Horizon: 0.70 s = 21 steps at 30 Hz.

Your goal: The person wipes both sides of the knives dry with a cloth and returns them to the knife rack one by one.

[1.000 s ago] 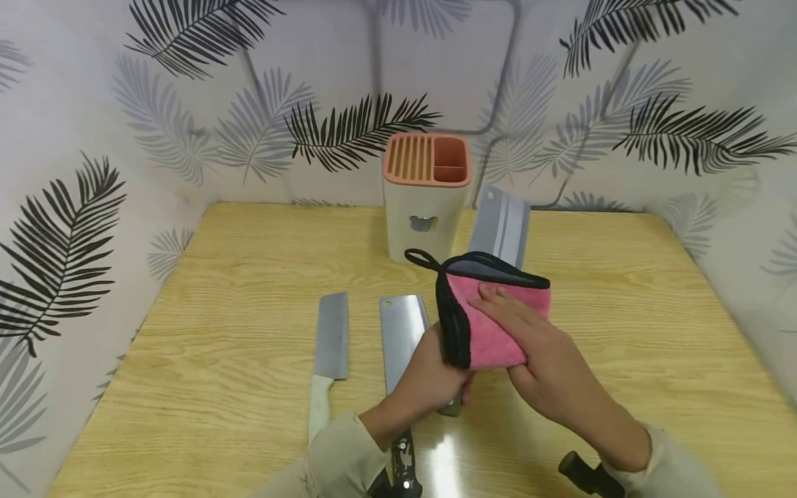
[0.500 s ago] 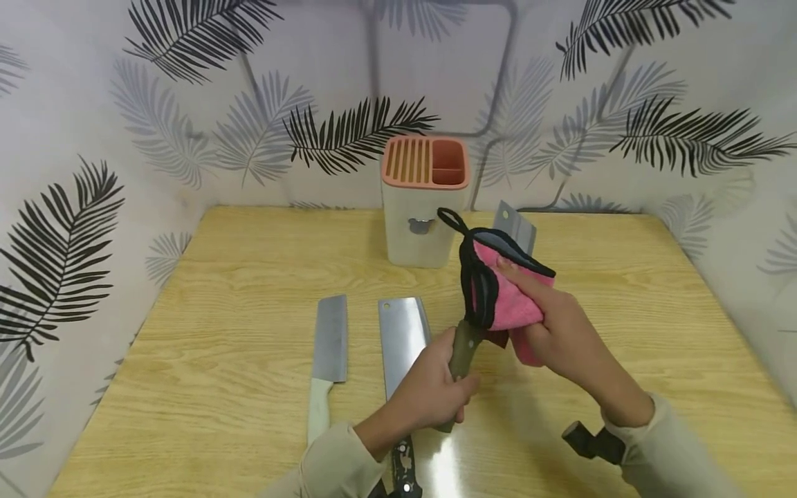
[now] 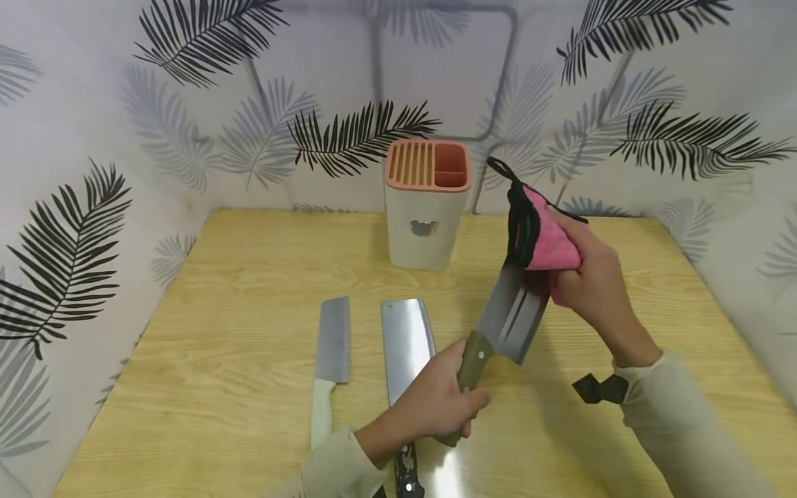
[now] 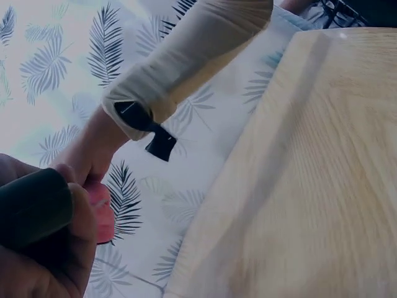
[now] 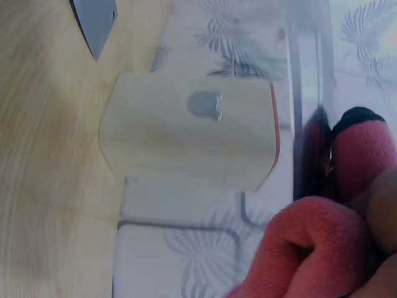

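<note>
In the head view my left hand [image 3: 438, 394] grips the olive handle of a cleaver [image 3: 513, 311], its blade slanting up to the right. My right hand [image 3: 591, 277] holds a pink cloth with black edging [image 3: 554, 238] folded over the blade's far end, hiding the tip. Fingers curl round the butt of the dark handle [image 4: 37, 205] in the left wrist view. The right wrist view has the pink cloth [image 5: 310, 254] bunched beside the blade [image 5: 310, 81].
A cream knife block with an orange slotted top [image 3: 423, 235] stands at the back. On the wooden table [image 3: 218, 346] lie a pale-handled knife [image 3: 332, 339] and a black-handled cleaver [image 3: 407, 346], the latter partly under my left forearm.
My right hand and the cloth have slid up and right along the blade to its far end, baring the part near the handle. The left hand keeps its grip, slightly lower.
</note>
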Available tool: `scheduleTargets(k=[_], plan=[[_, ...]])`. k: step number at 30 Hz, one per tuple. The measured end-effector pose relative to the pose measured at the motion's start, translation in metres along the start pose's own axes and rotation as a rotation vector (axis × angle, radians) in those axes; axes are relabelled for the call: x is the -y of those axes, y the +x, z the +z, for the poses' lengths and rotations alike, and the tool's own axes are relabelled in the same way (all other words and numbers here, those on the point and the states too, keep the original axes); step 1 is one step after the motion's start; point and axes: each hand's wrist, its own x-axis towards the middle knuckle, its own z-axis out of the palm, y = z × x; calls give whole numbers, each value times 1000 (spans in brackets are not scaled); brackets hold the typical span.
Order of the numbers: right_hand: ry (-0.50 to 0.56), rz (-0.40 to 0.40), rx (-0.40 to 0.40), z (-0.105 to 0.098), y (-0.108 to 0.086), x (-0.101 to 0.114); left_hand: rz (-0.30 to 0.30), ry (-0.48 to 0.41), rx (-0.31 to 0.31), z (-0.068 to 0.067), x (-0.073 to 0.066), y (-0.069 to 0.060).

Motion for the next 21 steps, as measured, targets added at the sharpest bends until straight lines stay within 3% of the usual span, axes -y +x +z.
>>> scheduleTargets(k=[6, 10, 12, 14, 19, 21], plan=[[60, 122, -305, -24, 13, 0, -50, -115, -40, -3, 3, 5], [77, 40, -342, -34, -4, 23, -67, -150, -75, -5, 9, 11], [69, -28, -291, -30, -17, 36, -68, -173, -90, -6, 11, 15], [54, -99, -192, -22, -31, 47, -67, -199, -111, -7, 11, 18], [5, -269, 222, 3, -63, 59, -18, -168, -159, -7, 8, 24], [20, -293, 360, 10, -69, 57, 5, -132, -162, -8, 8, 24]])
